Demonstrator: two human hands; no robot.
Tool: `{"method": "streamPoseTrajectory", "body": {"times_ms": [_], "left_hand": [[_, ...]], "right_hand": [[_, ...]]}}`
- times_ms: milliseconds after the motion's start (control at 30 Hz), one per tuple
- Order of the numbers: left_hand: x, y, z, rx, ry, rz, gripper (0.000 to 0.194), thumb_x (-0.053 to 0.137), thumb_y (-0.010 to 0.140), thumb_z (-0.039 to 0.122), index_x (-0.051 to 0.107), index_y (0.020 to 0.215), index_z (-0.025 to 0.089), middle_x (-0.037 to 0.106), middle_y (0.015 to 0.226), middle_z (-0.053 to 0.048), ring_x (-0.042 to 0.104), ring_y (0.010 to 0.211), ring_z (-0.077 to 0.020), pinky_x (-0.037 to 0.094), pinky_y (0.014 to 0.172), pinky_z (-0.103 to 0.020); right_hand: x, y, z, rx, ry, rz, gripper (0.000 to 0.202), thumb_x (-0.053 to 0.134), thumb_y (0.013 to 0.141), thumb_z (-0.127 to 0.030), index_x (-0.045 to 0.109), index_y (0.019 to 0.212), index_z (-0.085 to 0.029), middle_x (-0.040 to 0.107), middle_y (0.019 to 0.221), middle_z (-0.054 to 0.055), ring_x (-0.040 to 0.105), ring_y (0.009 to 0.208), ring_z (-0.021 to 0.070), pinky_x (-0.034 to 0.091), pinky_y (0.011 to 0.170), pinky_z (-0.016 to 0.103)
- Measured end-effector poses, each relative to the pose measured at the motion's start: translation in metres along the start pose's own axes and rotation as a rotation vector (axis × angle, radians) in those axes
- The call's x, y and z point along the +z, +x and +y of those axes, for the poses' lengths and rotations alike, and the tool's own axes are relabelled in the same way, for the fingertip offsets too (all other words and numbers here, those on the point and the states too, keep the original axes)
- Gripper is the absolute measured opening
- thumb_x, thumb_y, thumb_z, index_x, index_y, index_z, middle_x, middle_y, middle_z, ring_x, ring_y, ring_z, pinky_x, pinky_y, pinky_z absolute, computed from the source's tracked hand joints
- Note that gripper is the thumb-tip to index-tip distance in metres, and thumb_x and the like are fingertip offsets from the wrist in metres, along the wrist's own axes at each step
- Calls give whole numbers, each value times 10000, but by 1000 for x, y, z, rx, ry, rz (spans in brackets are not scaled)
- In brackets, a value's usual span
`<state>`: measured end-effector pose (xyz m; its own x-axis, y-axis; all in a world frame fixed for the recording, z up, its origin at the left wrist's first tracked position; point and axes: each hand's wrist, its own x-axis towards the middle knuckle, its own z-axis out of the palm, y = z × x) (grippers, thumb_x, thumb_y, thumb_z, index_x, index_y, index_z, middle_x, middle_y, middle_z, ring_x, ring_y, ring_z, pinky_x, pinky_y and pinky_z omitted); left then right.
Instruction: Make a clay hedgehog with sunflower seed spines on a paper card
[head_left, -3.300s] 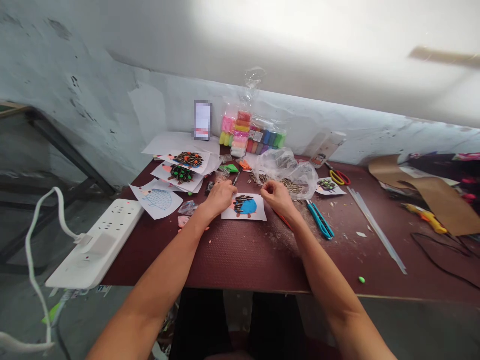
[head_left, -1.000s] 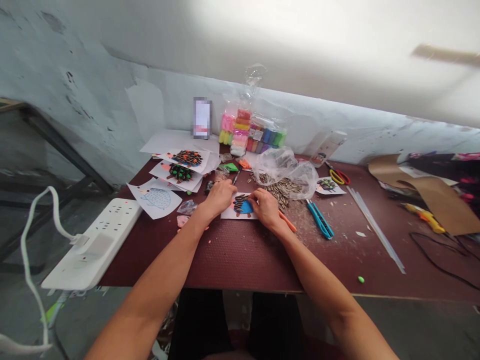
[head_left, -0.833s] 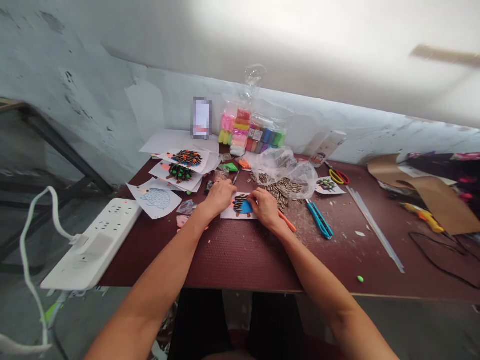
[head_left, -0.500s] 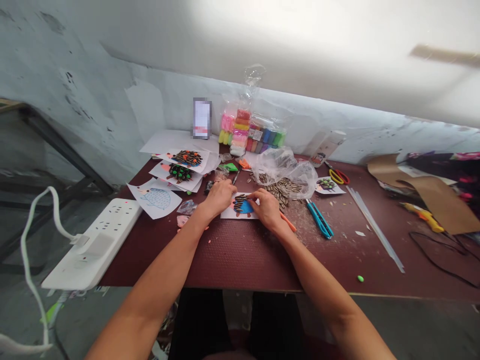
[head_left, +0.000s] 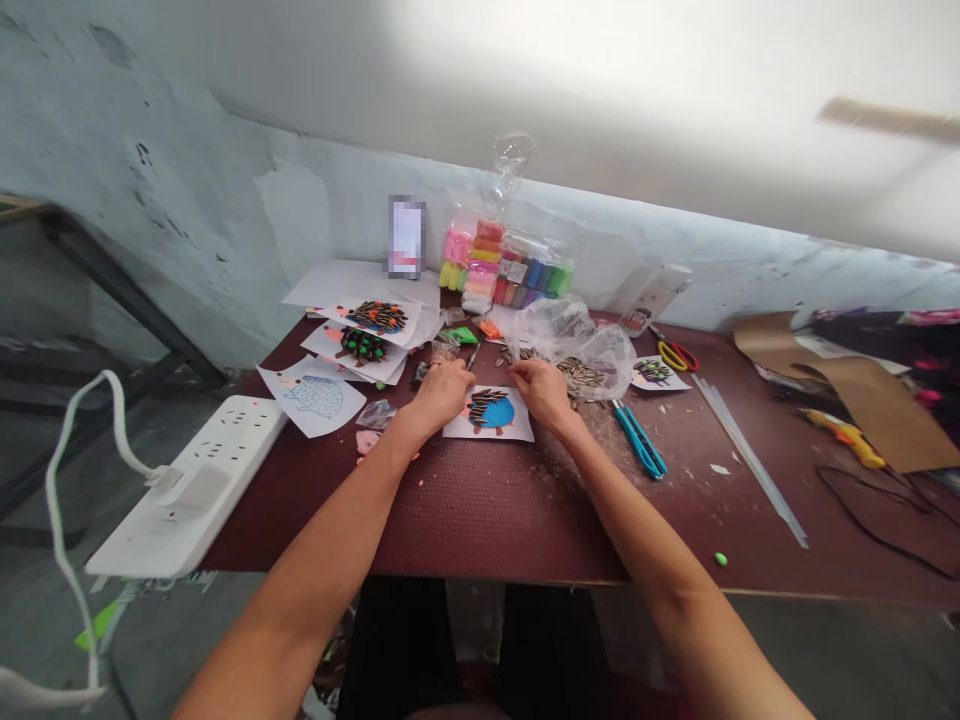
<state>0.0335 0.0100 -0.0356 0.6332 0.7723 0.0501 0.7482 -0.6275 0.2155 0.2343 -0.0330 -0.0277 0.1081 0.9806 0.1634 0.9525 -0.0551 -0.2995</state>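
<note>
A white hedgehog card (head_left: 495,411) lies flat on the dark red surface (head_left: 480,520), between the two hands. Its hedgehog has a blue body, with dark striped seeds covering the upper left part and the blue bare toward the lower right. The left hand (head_left: 445,392) is at the card's upper left edge, fingers curled; whether it grips or just presses there cannot be told. The right hand (head_left: 541,390) is just beyond the card's upper right corner, thumb and fingers brought together; whether a seed is between them cannot be made out.

Just beyond the right hand, a pile of striped seeds (head_left: 581,374) lies partly under a clear plastic bag (head_left: 609,345). To its right are a teal-handled tool (head_left: 640,440), a smaller hedgehog card (head_left: 654,373) and scissors (head_left: 679,355) with red and yellow handles. Left of the left hand lie a blue hedgehog drawing (head_left: 322,398) and overlapping seed-covered hedgehog cards (head_left: 379,317). Bagged colored clay (head_left: 486,268) stands against the wall. Farther right are clear glue sticks (head_left: 752,462) and a yellow glue gun (head_left: 847,437); a white power strip (head_left: 187,490) is at the left edge.
</note>
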Motion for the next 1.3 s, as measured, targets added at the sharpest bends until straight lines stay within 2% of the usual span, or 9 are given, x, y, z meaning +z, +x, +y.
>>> {"method": "streamPoseTrajectory", "body": {"times_ms": [167,300,433,567,667,800,900,1033,1300], "left_hand": [[-4,-2,3,-6,-6,3,366,484,964,108,811,1117,169,710,1118,-138,685,1072,-262,515,919,-355],[-8,-3,5,-12,-8,-12,353,507,964,109,804,1145,167,712,1130,-140,691,1075,-262,522,928,-358],[-8,-2,4,-13,-11,-18,326,548,952,117,806,1143,170,714,1133,-135,695,1072,-256,528,928,-348],[-4,-1,2,-6,-10,-4,329,546,947,115,808,1137,174,713,1120,-134,692,1075,-254,531,931,-350],[0,0,1,-4,-12,16,328,542,941,111,812,1116,171,712,1124,-137,690,1067,-254,532,927,-352],[3,1,-1,4,-14,20,339,508,954,113,813,1095,160,710,1125,-139,687,1064,-261,527,918,-358],[3,1,-2,6,-8,15,347,492,964,126,810,1100,161,707,1123,-135,688,1057,-263,521,909,-356],[2,0,-3,3,-24,16,331,514,958,142,812,1101,162,704,1099,-135,690,1024,-264,521,885,-354],[3,1,-4,19,-35,34,362,502,948,134,809,1135,171,706,1092,-140,675,1042,-264,520,908,-365]], "right_hand": [[4,26,-10,-49,-97,-69,335,542,980,-209,800,1193,-232,766,1196,89,677,1095,241,484,923,313],[7,38,-14,-75,-202,-134,316,546,996,-254,791,1193,-220,746,1214,113,666,1119,258,483,903,320],[9,42,-15,-55,-274,-142,304,541,1006,-298,764,1180,-187,741,1190,149,673,1077,287,477,857,345],[9,37,-16,-56,-272,-107,320,500,997,-252,732,1192,-146,749,1122,192,679,1009,306,452,812,355],[5,30,-11,-31,-189,-44,282,520,956,-222,746,1104,-141,761,1005,173,673,904,284,431,769,341],[-5,15,2,-25,50,96,173,580,887,-219,748,898,-178,750,825,75,630,737,200,403,695,292],[-10,-1,11,-47,267,74,119,618,831,-214,727,790,-190,729,750,24,612,684,159,406,671,262],[-8,-23,13,-46,463,-16,134,621,819,-234,744,788,-191,734,738,12,630,683,147,422,661,245],[-1,-40,3,-34,504,0,129,659,810,-242,779,837,-202,750,749,8,601,636,135,417,634,236]]}}
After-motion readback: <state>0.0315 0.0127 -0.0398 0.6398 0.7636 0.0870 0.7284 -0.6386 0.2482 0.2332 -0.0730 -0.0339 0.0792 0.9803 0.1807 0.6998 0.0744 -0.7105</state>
